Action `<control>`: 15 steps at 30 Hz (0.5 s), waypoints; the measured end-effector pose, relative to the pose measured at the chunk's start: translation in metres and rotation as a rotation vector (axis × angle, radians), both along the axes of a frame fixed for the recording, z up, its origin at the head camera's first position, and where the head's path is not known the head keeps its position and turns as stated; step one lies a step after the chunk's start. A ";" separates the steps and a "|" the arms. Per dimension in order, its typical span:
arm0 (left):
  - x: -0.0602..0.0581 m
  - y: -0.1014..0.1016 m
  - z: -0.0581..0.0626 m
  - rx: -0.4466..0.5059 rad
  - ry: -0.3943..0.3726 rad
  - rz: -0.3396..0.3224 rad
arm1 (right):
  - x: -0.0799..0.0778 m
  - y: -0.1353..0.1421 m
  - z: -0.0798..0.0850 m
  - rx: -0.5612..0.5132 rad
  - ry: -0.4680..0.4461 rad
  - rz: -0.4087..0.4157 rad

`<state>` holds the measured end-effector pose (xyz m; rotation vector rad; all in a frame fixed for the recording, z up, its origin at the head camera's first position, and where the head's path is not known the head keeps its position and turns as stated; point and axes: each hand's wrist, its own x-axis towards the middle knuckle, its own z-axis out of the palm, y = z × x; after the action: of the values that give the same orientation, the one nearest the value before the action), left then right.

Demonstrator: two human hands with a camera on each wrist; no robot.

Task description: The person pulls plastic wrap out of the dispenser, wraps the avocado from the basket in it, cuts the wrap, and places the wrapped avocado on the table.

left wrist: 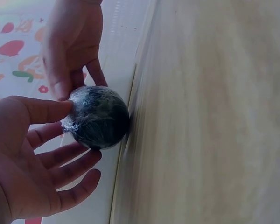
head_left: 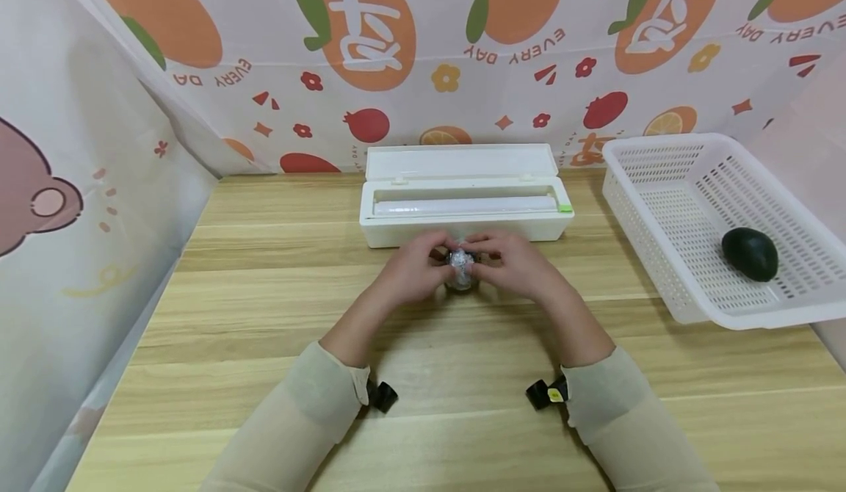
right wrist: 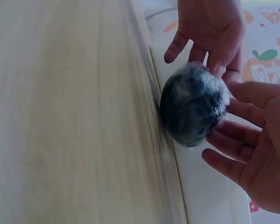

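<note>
A dark green avocado (left wrist: 105,119) wrapped in crinkled cling film is between both hands, low over the wooden table. In the left wrist view, the left hand (head_left: 418,266) has its thumb on the bunched film and its fingers curved along the avocado's near side. From the opposite side the right hand (head_left: 512,263) grips the wrapped avocado with thumb and fingers, as the right wrist view shows. Film gathers thickest on top, where both thumbs (right wrist: 256,93) meet it. Right behind the hands stands a white cling film dispenser box (head_left: 463,229), lid up, a roll (head_left: 463,205) lying inside.
At the right, a white perforated plastic basket (head_left: 681,286) holds another dark green avocado (head_left: 750,254). A fruit-print cloth (head_left: 423,110) hangs behind the wooden table (head_left: 264,316), and a pale printed cloth (head_left: 86,183) borders its left side.
</note>
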<state>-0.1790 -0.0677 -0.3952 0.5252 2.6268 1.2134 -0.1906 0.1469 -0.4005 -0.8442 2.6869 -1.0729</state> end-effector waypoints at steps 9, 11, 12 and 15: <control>-0.005 -0.008 0.001 0.009 -0.040 -0.066 | -0.004 0.011 0.001 -0.025 -0.026 -0.020; -0.005 -0.009 0.002 0.005 -0.042 -0.074 | -0.005 0.013 0.002 -0.040 -0.018 -0.026; -0.005 -0.009 0.003 0.003 -0.038 -0.078 | -0.005 0.014 0.001 -0.049 -0.014 -0.027; -0.005 -0.009 0.004 -0.020 -0.028 -0.074 | -0.006 0.015 -0.001 -0.054 -0.012 -0.035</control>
<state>-0.1837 -0.0769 -0.3915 0.5912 2.5694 1.1625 -0.1967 0.1615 -0.4011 -0.7992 2.6837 -1.1589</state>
